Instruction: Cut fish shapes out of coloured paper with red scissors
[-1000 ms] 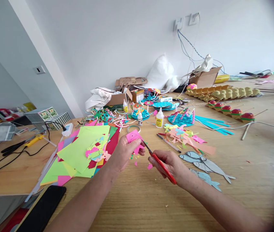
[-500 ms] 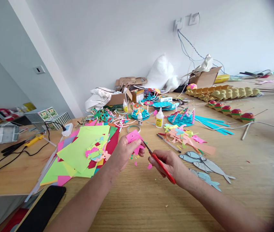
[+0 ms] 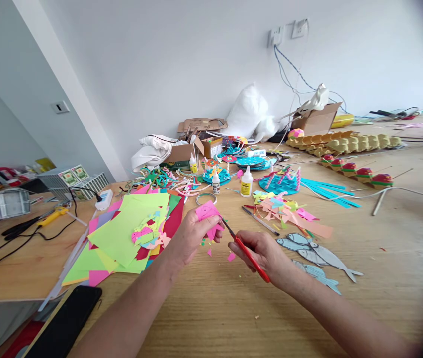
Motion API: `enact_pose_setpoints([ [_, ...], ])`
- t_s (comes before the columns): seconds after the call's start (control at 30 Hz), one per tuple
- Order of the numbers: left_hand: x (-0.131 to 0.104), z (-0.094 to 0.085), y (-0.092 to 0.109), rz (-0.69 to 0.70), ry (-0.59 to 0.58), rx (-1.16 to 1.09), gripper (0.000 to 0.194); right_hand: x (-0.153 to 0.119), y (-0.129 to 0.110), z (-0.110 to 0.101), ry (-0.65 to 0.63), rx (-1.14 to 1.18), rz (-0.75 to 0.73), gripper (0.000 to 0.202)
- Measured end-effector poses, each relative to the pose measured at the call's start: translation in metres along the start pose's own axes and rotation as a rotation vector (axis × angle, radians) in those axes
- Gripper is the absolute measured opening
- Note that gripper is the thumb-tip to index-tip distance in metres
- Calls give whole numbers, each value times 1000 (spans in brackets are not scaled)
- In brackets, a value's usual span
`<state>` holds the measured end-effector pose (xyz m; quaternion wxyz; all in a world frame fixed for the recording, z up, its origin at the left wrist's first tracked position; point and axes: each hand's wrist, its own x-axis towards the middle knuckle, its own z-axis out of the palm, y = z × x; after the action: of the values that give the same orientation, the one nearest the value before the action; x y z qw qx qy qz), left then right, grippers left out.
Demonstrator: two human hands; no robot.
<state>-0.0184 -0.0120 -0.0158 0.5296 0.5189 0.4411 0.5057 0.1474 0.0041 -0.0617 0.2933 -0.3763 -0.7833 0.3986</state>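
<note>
My left hand (image 3: 192,233) pinches a piece of pink paper (image 3: 207,211) above the table. Red-handled scissors (image 3: 249,257) are gripped in my right hand (image 3: 261,253), their blades pointing up and left against the paper's right edge. How far the blades are apart I cannot make out. Small pink scraps (image 3: 231,256) lie on the wood below. Left of my hands, small cut paper fish (image 3: 147,233) rest on a stack of coloured sheets (image 3: 122,228). Grey-blue paper fish (image 3: 313,253) lie beside my right forearm.
Glue bottles (image 3: 246,183) stand beyond my hands, near blue decorated discs (image 3: 279,184). A pen (image 3: 261,221) and a heap of paper offcuts (image 3: 286,211) lie to the right. A black phone (image 3: 65,320) is at the front left, egg cartons (image 3: 345,143) at the back right.
Hardly anything differs. The scissors and my right hand have shifted very slightly left, and the pink paper stays in my left hand.
</note>
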Motion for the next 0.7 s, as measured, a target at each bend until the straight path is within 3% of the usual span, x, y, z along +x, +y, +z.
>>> enact_pose_setpoints([
  [0.27, 4, -10, -3, 72, 65, 21, 19, 0, -5, -2, -12, -52, -6, 50],
  [0.7, 1, -1, -4, 11, 16, -168, 19, -3, -13, -1, -76, 259, 101, 48],
])
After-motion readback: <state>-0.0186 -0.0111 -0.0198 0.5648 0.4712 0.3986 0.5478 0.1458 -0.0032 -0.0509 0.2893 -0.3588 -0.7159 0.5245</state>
